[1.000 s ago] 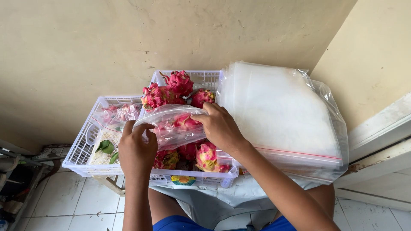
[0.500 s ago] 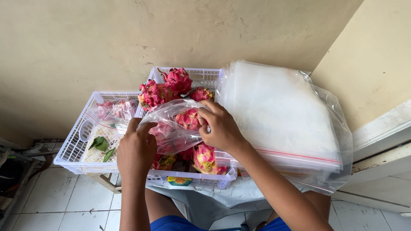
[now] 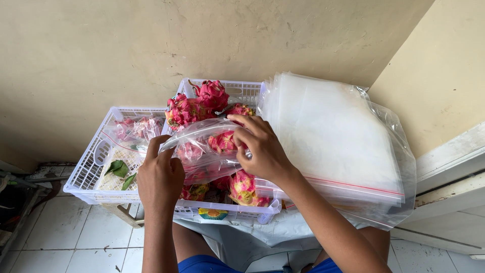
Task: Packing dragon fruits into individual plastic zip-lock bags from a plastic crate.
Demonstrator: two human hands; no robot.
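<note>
A clear zip bag point(image 3: 202, 151) with pink dragon fruits inside is held over a white plastic basket point(image 3: 222, 210). My left hand point(image 3: 160, 174) grips the bag's left end. My right hand point(image 3: 260, 149) pinches its top edge on the right. Loose pink dragon fruits point(image 3: 199, 103) are piled in that basket, with more of them point(image 3: 242, 187) under the bag.
A second white basket point(image 3: 86, 177) on the left holds a filled bag point(image 3: 134, 127) and green leaves point(image 3: 118, 169). A thick stack of clear zip bags point(image 3: 333, 141) lies to the right. A beige wall stands behind; tiled floor lies below.
The bag has lifted and tilted slightly. My right hand has slid along its top edge, and my left hand keeps hold of the left end. The view has shifted a little.
</note>
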